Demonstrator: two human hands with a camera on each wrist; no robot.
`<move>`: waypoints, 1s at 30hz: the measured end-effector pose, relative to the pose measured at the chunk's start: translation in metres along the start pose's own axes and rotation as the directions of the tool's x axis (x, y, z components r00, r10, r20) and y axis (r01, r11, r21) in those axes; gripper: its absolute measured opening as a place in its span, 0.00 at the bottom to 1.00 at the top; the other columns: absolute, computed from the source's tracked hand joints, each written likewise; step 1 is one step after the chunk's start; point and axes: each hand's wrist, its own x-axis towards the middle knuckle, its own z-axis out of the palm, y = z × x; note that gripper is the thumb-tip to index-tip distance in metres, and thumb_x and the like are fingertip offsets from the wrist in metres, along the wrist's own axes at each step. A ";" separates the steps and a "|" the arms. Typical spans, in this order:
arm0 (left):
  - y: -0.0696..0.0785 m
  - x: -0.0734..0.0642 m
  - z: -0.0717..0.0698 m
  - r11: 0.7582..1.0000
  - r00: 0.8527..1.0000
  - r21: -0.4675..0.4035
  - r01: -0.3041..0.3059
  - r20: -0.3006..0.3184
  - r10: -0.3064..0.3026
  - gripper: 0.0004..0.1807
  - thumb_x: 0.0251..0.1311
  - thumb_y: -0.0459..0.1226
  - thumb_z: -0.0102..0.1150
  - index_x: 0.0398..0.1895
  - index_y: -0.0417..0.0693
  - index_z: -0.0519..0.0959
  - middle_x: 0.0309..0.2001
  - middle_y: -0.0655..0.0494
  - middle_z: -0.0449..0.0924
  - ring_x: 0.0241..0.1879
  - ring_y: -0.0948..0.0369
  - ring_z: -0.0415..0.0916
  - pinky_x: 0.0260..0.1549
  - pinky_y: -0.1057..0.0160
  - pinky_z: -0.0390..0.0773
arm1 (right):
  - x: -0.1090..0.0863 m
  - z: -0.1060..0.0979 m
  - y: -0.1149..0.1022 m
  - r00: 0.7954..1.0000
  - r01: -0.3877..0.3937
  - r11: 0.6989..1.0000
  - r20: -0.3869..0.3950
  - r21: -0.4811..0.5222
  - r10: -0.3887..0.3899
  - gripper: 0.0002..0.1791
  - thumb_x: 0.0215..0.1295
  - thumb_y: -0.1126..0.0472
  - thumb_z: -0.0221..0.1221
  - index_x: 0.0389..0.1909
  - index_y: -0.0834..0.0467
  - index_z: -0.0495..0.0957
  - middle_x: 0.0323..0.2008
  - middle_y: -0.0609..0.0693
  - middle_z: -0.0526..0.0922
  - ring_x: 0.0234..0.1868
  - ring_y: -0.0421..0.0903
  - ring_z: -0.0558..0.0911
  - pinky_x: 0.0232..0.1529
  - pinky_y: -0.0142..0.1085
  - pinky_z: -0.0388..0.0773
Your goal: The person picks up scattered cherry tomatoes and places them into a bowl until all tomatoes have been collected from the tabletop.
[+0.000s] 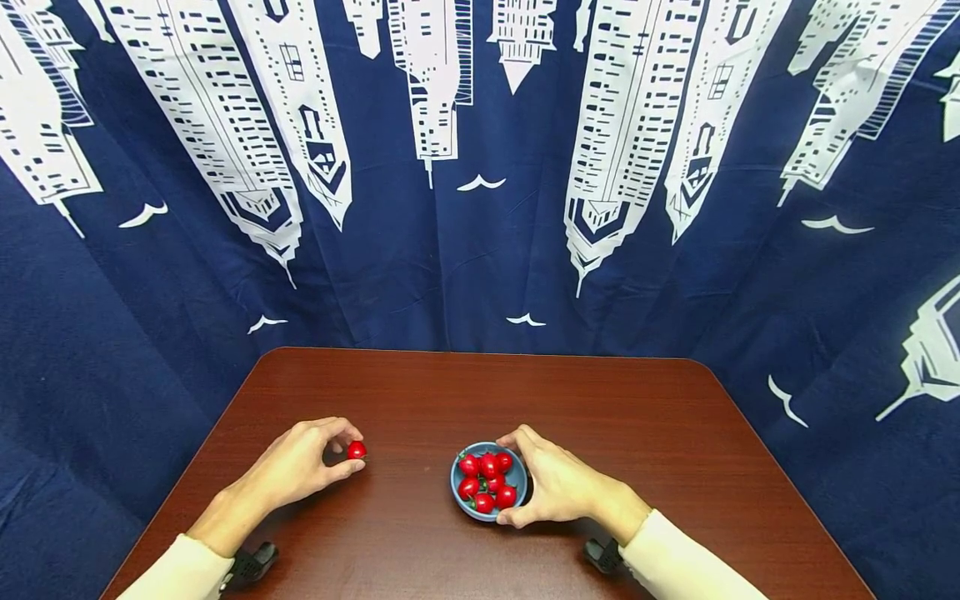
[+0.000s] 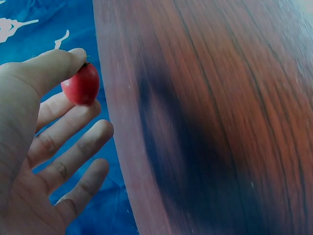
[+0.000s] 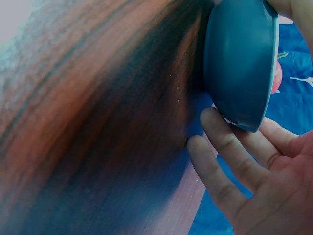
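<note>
My left hand (image 1: 296, 467) pinches a single cherry tomato (image 1: 357, 450) between thumb and fingertips over the left half of the table. In the left wrist view that tomato (image 2: 83, 84) shows a small green stem by the thumb, and the other fingers spread loosely below. Right of the middle, my right hand (image 1: 562, 483) holds a small blue bowl (image 1: 455, 485) from its right side, thumb at the near rim and fingers at the far rim. Several red cherry tomatoes (image 1: 488, 465) with green stems lie inside. The right wrist view shows the bowl's smooth outer wall (image 3: 239, 58) beside the fingers.
The brown wood-grain table (image 1: 420, 392) has rounded far corners. Behind and around it hangs a dark blue cloth (image 1: 465, 275) printed with white upside-down buildings and birds. A dark wrist device (image 1: 251, 565) sits at each sleeve cuff.
</note>
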 end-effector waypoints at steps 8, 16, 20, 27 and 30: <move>0.010 0.004 0.009 0.999 0.999 0.002 -0.041 0.010 0.041 0.16 0.63 0.46 0.90 0.47 0.65 0.89 0.38 0.76 0.88 0.39 0.75 0.85 0.41 0.64 0.87 | 0.001 0.000 0.000 1.000 0.013 1.000 -0.008 -0.006 -0.013 0.52 0.53 0.35 0.88 0.71 0.56 0.75 0.70 0.47 0.82 0.57 0.36 0.90 0.62 0.37 0.91; 0.021 0.007 0.015 0.997 0.997 0.003 -0.073 0.028 0.073 0.15 0.64 0.48 0.89 0.47 0.66 0.89 0.38 0.76 0.87 0.40 0.73 0.87 0.41 0.64 0.88 | 0.000 -0.001 -0.001 1.000 0.005 1.000 -0.002 0.004 -0.005 0.52 0.53 0.35 0.87 0.70 0.56 0.75 0.70 0.47 0.82 0.58 0.37 0.91 0.63 0.37 0.91; 0.029 0.008 0.018 0.997 0.996 -0.002 -0.079 0.044 0.079 0.15 0.64 0.48 0.88 0.47 0.67 0.88 0.39 0.76 0.88 0.41 0.73 0.87 0.41 0.64 0.88 | 0.000 -0.001 -0.001 1.000 0.004 1.000 -0.003 0.005 -0.004 0.52 0.53 0.35 0.87 0.70 0.56 0.75 0.70 0.48 0.82 0.58 0.37 0.91 0.64 0.37 0.91; 0.041 0.012 0.022 0.994 0.993 -0.014 -0.110 0.051 0.111 0.15 0.65 0.48 0.88 0.47 0.66 0.88 0.40 0.75 0.89 0.42 0.70 0.89 0.41 0.63 0.88 | 0.001 0.000 0.000 1.000 0.004 1.000 -0.002 0.008 -0.004 0.52 0.52 0.35 0.87 0.70 0.56 0.74 0.70 0.48 0.82 0.58 0.37 0.91 0.64 0.37 0.91; 0.045 0.013 0.023 0.994 0.992 -0.017 -0.111 0.065 0.112 0.15 0.65 0.49 0.88 0.48 0.66 0.88 0.41 0.75 0.88 0.42 0.70 0.89 0.41 0.63 0.88 | 0.001 0.000 0.000 1.000 0.005 1.000 0.000 0.008 -0.005 0.52 0.53 0.34 0.87 0.70 0.56 0.74 0.70 0.48 0.82 0.58 0.38 0.91 0.63 0.37 0.91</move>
